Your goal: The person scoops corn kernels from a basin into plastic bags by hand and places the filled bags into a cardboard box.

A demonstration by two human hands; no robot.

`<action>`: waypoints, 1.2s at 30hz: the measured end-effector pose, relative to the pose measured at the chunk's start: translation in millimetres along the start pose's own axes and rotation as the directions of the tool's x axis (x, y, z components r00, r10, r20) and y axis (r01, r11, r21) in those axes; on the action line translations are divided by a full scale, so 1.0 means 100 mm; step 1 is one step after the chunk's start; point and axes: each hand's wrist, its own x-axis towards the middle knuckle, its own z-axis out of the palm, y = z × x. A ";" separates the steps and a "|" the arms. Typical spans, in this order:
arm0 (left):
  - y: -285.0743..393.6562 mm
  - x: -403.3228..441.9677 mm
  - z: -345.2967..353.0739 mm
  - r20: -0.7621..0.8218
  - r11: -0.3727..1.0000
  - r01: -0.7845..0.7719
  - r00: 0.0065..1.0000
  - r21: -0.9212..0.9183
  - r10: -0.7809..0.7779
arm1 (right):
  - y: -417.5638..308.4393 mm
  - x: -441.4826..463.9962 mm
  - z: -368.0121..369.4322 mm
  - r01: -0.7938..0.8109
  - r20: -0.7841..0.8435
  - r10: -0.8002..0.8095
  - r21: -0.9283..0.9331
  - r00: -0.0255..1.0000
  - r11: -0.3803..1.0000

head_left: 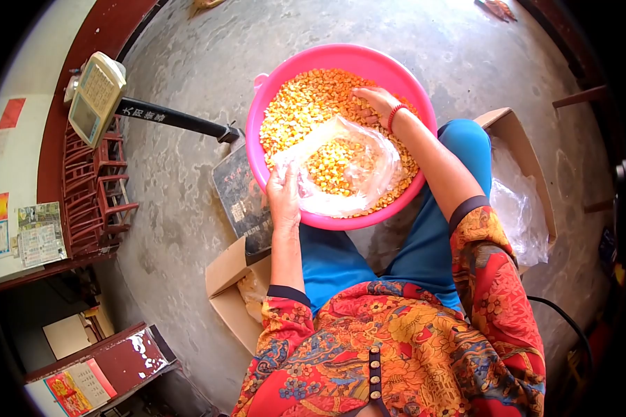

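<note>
A pink plastic basin (pixel 341 53) full of yellow corn kernels (pixel 302 94) is in front of me, close to my knees. In it lies a clear plastic bag (pixel 384 167), its mouth spread wide and some corn inside. At the near left of the basin, my left hand (pixel 284 191) is closed on the bag's edge, thumb uppermost. My right hand (pixel 378 104), with a red beaded bracelet (pixel 394 117) at the wrist, rests in the corn beyond the bag. Its fingers are stretched out, and the kernels partly hide them.
A platform scale (pixel 240 198) stands at the basin's left, its display (pixel 94 101) on a black post. Cardboard boxes flank me: the left box (pixel 233 306) and the right box (pixel 518 153), which contains clear plastic bags (pixel 515 208). Red wooden stools (pixel 94 187) line the left wall.
</note>
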 end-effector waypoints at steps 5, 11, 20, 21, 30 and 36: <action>0.04 -0.03 0.02 0.032 0.999 -0.013 0.999 0.039 0.012 | 0.02 0.05 -0.01 0.039 0.015 -0.039 0.004 0.999 0.999; 0.03 -0.02 0.01 0.032 0.996 0.027 0.999 0.091 -0.030 | -0.19 -0.23 0.19 0.139 0.139 -0.163 0.169 0.977 0.976; 0.04 0.00 0.02 0.020 0.991 0.050 0.998 0.125 -0.053 | -0.02 -0.73 0.67 0.231 0.522 -0.120 -0.152 0.844 0.961; 0.05 0.00 0.02 0.016 0.990 0.076 0.997 0.120 -0.078 | 0.01 -0.76 0.71 0.279 0.514 -0.121 -0.242 0.849 0.929; 0.05 -0.01 0.03 -0.001 0.988 0.059 0.998 0.141 -0.059 | -0.03 -0.66 0.63 0.515 0.702 -0.133 -0.366 0.699 0.775; -0.06 0.02 -0.02 0.008 0.994 0.014 1.000 0.107 -0.015 | -0.24 -0.25 0.14 0.579 0.368 -0.547 -0.764 0.752 0.283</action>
